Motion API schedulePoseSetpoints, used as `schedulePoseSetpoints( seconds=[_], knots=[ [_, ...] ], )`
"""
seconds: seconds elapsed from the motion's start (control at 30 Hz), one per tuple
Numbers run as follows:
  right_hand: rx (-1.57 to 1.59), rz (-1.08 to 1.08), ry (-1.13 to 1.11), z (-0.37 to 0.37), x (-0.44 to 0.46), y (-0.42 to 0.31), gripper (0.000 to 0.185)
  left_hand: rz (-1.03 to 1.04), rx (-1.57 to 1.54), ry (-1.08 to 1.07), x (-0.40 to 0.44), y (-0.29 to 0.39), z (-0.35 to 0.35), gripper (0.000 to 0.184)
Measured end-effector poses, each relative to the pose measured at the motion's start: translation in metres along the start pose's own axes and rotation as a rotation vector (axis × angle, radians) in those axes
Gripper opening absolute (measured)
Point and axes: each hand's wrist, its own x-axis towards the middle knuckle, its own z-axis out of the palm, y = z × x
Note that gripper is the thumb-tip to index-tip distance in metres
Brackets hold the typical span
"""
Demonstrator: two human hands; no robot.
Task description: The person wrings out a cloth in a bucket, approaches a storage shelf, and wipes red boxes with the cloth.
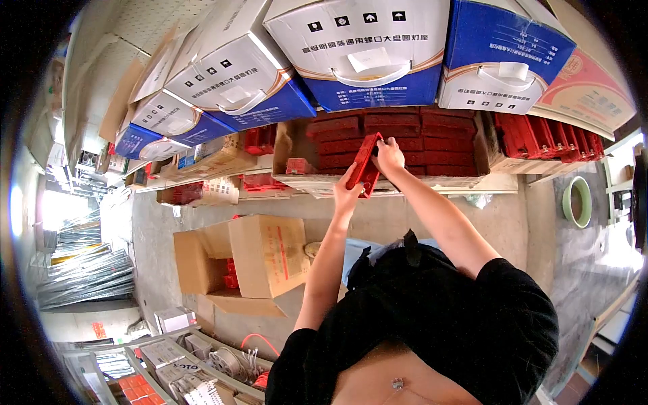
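A long red plastic box [365, 164], like an electrical junction box, is held tilted in front of me. My left hand [347, 188] grips its lower left side, fingers closed round the edge. My right hand [389, 156] holds its upper right side with bent fingers. Behind it, an open cardboard carton [282, 150] on the shelf holds rows of stacked red plastic boxes [398, 144]. One small red piece [299, 165] lies at that carton's left front corner. My fingers partly cover the held box.
Large blue-and-white cartons [358, 54] line the shelf above. More red boxes [547, 137] stand to the right. An open cardboard carton [270, 253] with red pieces inside sits on the floor. A green tub [578, 202] is at right; metal tubes [88, 280] lie at left.
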Motion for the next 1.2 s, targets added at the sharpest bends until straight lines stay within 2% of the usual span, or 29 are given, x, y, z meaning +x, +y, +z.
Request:
schedulePoseSetpoints(
  seconds=[0.13,0.23,0.37,0.47,0.5,0.53,0.6,0.83,0.9,0.97,1.07,1.2],
  knots=[
    [0.268,0.044,0.011,-0.006,-0.002,-0.014,0.051,-0.234,-0.199,0.165,0.001,0.008,0.004,0.048],
    [0.145,0.030,-0.114,-0.020,-0.012,-0.029,0.062,-0.349,-0.402,0.274,0.012,-0.005,-0.003,0.042],
    [0.045,-0.052,-0.286,-0.036,-0.017,-0.031,0.063,-0.426,-0.446,0.222,0.015,0.006,-0.010,0.038],
    [-0.032,-0.275,-0.441,-0.022,0.013,-0.002,0.060,-0.409,-0.439,0.166,0.013,0.009,-0.011,0.040],
    [0.017,-0.216,-0.390,-0.035,0.008,-0.005,0.054,-0.389,-0.434,0.145,0.013,0.005,-0.011,0.042],
    [0.094,-0.265,-0.285,-0.027,0.014,0.004,0.049,-0.368,-0.430,0.126,0.014,-0.001,-0.012,0.044],
    [0.091,-0.113,-0.168,-0.039,0.006,-0.004,0.043,-0.329,-0.389,0.076,0.015,-0.009,-0.014,0.048],
    [-0.023,-0.187,0.280,-0.011,0.004,0.008,0.040,-0.228,-0.262,-0.054,-0.001,0.006,0.001,0.061],
    [0.022,-0.189,0.224,-0.008,0.000,0.008,0.036,-0.215,-0.273,-0.088,-0.003,0.007,0.001,0.066],
    [-0.019,-0.226,0.135,-0.008,-0.004,0.006,0.032,-0.201,-0.287,-0.081,-0.005,0.006,0.001,0.063],
    [-0.015,-0.321,0.000,-0.006,-0.013,0.004,0.039,-0.201,-0.213,-0.029,-0.005,0.009,0.004,0.056],
    [-0.035,-0.436,-0.281,-0.019,-0.021,0.002,0.038,-0.212,-0.079,0.011,0.001,0.006,0.004,0.050]
  ],
)
